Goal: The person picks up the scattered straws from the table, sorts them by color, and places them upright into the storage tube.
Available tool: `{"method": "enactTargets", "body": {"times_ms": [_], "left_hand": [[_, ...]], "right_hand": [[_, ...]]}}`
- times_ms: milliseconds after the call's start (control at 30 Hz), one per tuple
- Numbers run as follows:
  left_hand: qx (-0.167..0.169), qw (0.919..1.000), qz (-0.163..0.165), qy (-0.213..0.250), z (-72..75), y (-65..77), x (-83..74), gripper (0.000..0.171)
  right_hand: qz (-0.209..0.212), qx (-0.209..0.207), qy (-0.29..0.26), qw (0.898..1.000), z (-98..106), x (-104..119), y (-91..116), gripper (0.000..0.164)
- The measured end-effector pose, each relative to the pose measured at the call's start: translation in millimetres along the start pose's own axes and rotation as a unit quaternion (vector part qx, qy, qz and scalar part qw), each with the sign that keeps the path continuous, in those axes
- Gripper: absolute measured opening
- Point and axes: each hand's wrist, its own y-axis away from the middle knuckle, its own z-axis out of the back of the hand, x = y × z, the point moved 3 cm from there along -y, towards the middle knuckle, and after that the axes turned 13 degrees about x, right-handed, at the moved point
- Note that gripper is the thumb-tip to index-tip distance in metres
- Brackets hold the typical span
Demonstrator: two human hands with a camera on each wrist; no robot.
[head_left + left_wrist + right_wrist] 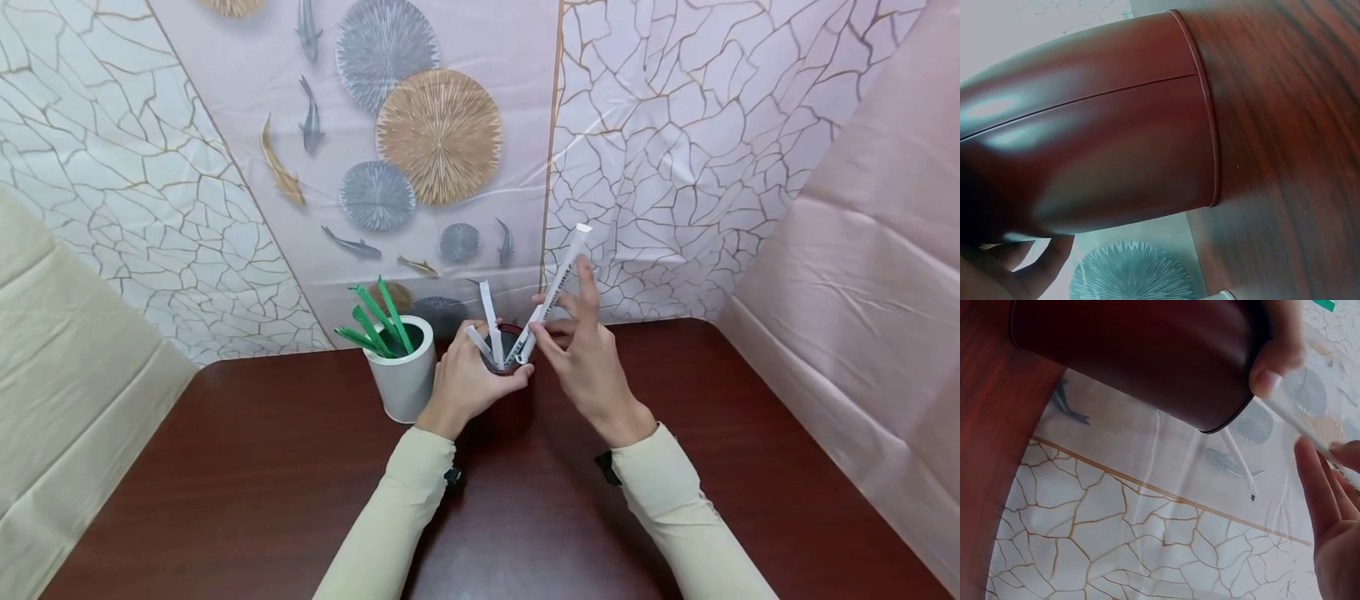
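A dark red round holder (1122, 144) stands upright on the table, its smooth side filling much of the left wrist view. My left hand (474, 379) grips this holder near the rim, with the thumb along the near side. Inside it lean a few slim white wrapped straws (491, 321). My right hand (592, 367) pinches another white wrapped straw (558, 279), printed with dark marks, between thumb and fingers. That straw slants up to the right, its lower end at the holder's rim. In the right wrist view the pinched straw (1297, 422) passes close to the left thumb.
Left of the red holder, a white cup (405, 387) holds several green wrapped straws (382, 321). Behind the dark wooden table (285, 483) hangs a patterned cloth backdrop (480, 225). Pale cloth side walls (847, 275) flank the table.
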Motion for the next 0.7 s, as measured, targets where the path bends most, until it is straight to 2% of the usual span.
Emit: {"method": "enactTargets", "body": {"times_ms": [200,467,700], "left_hand": [[0.001,1.0000,0.001,-0.007,1.0,-1.7,-2.5,0.068],[0.006,0.9999,0.010,-0.004,3.3,-2.0,-2.1,0.071],[0.016,0.9997,0.020,0.002,2.2,-2.6,-2.7,0.073]], "right_hand": [[-0.008,0.013,-0.009,1.000,-5.6,-4.8,1.6,0.114],[-0.032,0.060,0.008,0.998,-18.4,-10.1,3.0,0.118],[-0.028,0.045,0.019,0.998,-25.3,-13.0,5.6,0.108]]}}
